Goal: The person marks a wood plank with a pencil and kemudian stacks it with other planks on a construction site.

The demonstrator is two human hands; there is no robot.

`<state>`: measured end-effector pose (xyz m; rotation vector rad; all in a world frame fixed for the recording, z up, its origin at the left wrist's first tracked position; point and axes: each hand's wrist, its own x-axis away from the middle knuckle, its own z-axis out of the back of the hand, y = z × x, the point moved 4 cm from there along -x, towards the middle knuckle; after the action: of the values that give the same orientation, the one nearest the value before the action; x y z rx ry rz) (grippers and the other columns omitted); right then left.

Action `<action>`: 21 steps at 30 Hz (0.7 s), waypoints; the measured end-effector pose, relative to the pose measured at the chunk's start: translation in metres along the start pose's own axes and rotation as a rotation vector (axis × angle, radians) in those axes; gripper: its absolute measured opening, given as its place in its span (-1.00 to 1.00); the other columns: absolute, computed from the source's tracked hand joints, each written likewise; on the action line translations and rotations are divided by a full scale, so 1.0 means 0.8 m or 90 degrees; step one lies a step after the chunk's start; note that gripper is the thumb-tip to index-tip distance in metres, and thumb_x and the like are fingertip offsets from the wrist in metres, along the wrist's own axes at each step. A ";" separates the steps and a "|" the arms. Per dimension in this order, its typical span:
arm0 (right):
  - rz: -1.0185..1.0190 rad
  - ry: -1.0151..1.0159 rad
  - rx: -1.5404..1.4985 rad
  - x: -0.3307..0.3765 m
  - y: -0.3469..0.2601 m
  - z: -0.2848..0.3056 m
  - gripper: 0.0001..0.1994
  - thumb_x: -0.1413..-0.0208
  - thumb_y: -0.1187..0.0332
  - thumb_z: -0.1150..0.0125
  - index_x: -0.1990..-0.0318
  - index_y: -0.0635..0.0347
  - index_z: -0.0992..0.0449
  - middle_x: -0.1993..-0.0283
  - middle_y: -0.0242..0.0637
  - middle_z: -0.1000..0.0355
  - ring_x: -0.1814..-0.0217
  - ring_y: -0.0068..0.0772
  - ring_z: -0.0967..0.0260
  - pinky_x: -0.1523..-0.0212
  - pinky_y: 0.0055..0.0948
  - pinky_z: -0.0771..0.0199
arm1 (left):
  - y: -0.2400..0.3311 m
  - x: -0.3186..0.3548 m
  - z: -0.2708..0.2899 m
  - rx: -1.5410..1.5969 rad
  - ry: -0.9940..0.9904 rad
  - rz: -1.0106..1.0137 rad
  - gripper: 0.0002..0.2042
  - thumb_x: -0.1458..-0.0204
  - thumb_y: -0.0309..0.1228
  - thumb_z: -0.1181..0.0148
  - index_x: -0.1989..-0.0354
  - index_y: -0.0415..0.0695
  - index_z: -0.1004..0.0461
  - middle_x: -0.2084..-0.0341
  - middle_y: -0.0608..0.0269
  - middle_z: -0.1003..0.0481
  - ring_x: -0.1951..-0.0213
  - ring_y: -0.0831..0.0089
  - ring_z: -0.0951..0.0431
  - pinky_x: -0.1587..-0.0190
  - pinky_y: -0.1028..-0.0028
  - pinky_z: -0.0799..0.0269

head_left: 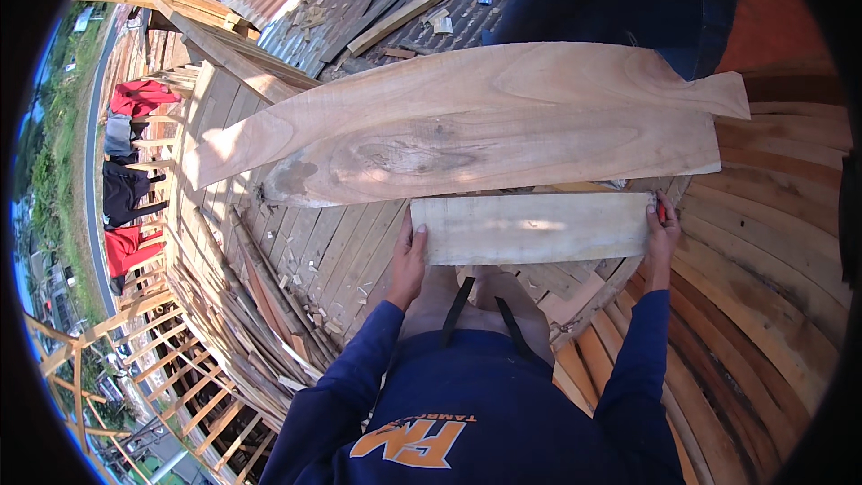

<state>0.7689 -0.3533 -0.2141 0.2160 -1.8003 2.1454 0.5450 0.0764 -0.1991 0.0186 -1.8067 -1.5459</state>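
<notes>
A short pale board (534,229) is held level in front of my body, one end in each hand. My left hand (410,256) grips its left end, thumb on the upper face. At the right end, my right hand (663,232) closes on the board and also has a small red object (662,212) between its fingers, too hidden to name. Just beyond lies a wide plank (503,162) with a dark knot, its left end rounded. Behind it rests a long curved plank (539,72) with a notched right end.
Curved hull planking (763,242) rises at the right. A person's dark trouser leg (620,0) stands beyond the planks. Long wood strips (260,305) and chips lie on the plank floor (332,242). Clothes (133,189) hang on the left framing; corrugated sheets (305,9) lie at the back.
</notes>
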 end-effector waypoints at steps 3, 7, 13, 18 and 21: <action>0.007 -0.001 -0.012 -0.002 -0.002 0.000 -0.62 -0.12 0.60 -0.16 -0.13 0.33 -0.42 -0.08 -0.23 -0.42 -0.10 -0.48 -0.32 -0.16 -0.55 -0.23 | -0.002 -0.007 0.003 -0.027 -0.011 -0.025 -0.45 -0.31 -0.30 0.15 -0.38 -0.32 0.06 -0.34 0.05 -0.09 -0.32 0.37 -0.12 -0.33 0.46 0.02; 0.010 0.017 0.010 -0.009 -0.001 0.002 -0.61 -0.09 0.60 -0.19 -0.12 0.33 -0.44 -0.03 -0.24 -0.45 -0.06 -0.50 -0.35 -0.12 -0.57 -0.27 | -0.015 -0.006 0.000 -0.024 0.028 -0.021 -0.46 -0.31 -0.30 0.15 -0.38 -0.33 0.04 -0.32 0.05 -0.12 -0.30 0.37 -0.15 -0.32 0.46 -0.01; -0.008 0.052 -0.004 -0.013 -0.003 -0.003 -0.62 -0.07 0.57 -0.24 -0.08 0.33 -0.46 0.03 -0.24 -0.47 0.01 -0.50 -0.38 -0.06 -0.57 -0.31 | -0.008 -0.007 -0.003 0.027 0.023 -0.002 -0.47 -0.32 -0.31 0.16 -0.37 -0.33 0.01 -0.32 0.05 -0.13 -0.30 0.37 -0.15 -0.32 0.45 0.00; -0.001 0.049 0.022 -0.015 -0.001 0.000 -0.64 -0.07 0.56 -0.25 -0.06 0.36 -0.47 0.02 -0.22 -0.47 -0.01 -0.49 -0.38 -0.08 -0.56 -0.31 | -0.017 -0.008 0.001 0.024 0.031 -0.014 -0.46 -0.32 -0.28 0.13 -0.39 -0.26 0.02 -0.32 0.10 -0.15 -0.29 0.39 -0.16 -0.31 0.46 -0.01; -0.014 0.040 0.004 -0.011 -0.002 -0.003 -0.63 -0.07 0.55 -0.26 -0.06 0.37 -0.46 0.01 -0.23 -0.48 -0.02 -0.49 -0.39 -0.09 -0.56 -0.31 | -0.013 -0.006 0.003 0.012 0.034 -0.001 -0.46 -0.31 -0.28 0.12 -0.39 -0.22 0.02 -0.32 0.13 -0.16 -0.28 0.40 -0.17 -0.31 0.47 -0.01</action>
<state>0.7779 -0.3522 -0.2161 0.1673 -1.7484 2.1196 0.5424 0.0780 -0.2106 0.0689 -1.7803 -1.5151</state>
